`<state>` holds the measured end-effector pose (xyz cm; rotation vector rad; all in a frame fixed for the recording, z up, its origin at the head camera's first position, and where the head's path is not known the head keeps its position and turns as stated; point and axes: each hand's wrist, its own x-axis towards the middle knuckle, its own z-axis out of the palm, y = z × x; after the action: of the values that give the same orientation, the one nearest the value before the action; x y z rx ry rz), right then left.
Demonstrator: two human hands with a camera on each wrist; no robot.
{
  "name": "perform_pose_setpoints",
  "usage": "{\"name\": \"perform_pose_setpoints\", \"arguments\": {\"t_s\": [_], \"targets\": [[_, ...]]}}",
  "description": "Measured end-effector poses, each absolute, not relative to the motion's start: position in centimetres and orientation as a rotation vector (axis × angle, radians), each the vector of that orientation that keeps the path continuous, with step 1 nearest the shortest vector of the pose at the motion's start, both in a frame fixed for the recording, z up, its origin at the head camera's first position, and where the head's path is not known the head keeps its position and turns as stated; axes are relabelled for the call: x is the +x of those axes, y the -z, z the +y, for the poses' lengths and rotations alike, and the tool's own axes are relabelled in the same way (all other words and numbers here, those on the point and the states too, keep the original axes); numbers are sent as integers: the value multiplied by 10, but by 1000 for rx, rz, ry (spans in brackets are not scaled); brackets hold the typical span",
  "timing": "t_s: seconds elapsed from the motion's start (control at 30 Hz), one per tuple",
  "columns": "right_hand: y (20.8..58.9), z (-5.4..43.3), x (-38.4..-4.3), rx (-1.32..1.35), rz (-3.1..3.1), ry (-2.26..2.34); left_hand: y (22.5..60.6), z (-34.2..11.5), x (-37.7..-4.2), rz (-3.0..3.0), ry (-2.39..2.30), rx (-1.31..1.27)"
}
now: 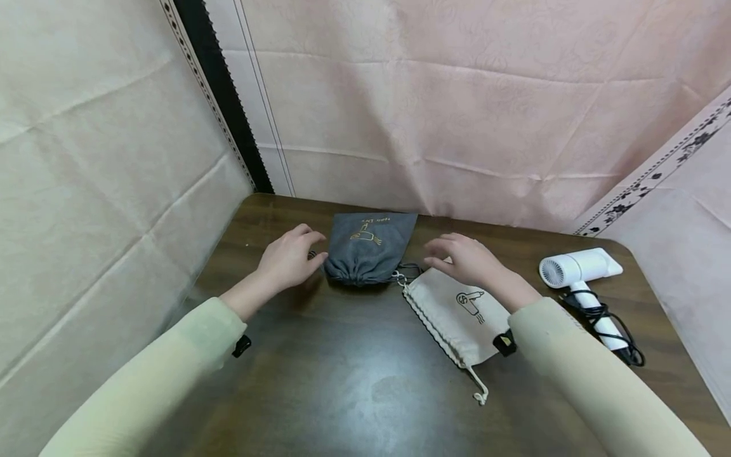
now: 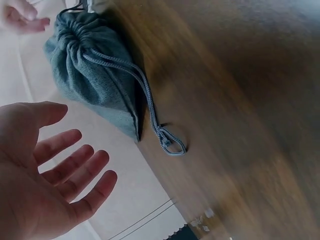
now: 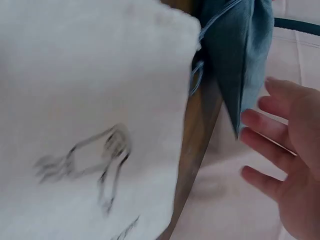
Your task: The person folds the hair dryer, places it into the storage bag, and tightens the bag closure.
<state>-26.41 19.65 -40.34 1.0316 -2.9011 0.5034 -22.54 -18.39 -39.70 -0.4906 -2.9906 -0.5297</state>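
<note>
Two drawstring pouches and a hair dryer on a dark wood-grain table [image 1: 320, 374].

Grey pouch [image 1: 371, 244]: lies near the far edge, between the two hands. Gathered mouth faces the person, flat end toward the backdrop cloth [image 1: 485, 127]; gold hair-dryer outline and lettering on top. Reads bluer in both wrist views. Its left drawcord ends in a knot [image 2: 164, 136] resting on the table.

Left hand [image 1: 290, 257]: just left of the grey pouch, fingers spread and slightly bent, holding nothing. Left wrist view shows a gap between fingers and fabric.

Right hand [image 1: 465, 257]: right of the grey pouch, over the far end of the white pouch; fingers loosely bent, nothing gripped. In the right wrist view the fingertips overlap the grey pouch's corner; cannot tell from that view whether they touch.

White pouch [image 1: 448, 324]: lies flat and askew, right of and nearer the person than the grey one. Black hair-dryer drawing faces up; knotted cord end [image 1: 481, 395] trails onto the table.

White hair dryer [image 1: 588, 265]: well apart, at the right side of the table, nozzle pointing right, black power cord [image 1: 594, 312] wound about the handle.

Pale green sleeves [image 1: 171, 355] on both arms.
</note>
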Motion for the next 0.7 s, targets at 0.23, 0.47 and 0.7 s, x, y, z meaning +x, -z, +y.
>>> {"name": "perform_pose_setpoints", "arguments": {"t_s": [0.23,0.47,0.7], "targets": [[407,251,-244,880,-2993,-453,398,-183,-222,-2968,467,-566],[408,302,-222,747,-2987,-488,397,-179,-215,-2900,391,-717],[416,351,-206,591,-2964,-521,396,-172,-208,-2834,345,-852]]}}
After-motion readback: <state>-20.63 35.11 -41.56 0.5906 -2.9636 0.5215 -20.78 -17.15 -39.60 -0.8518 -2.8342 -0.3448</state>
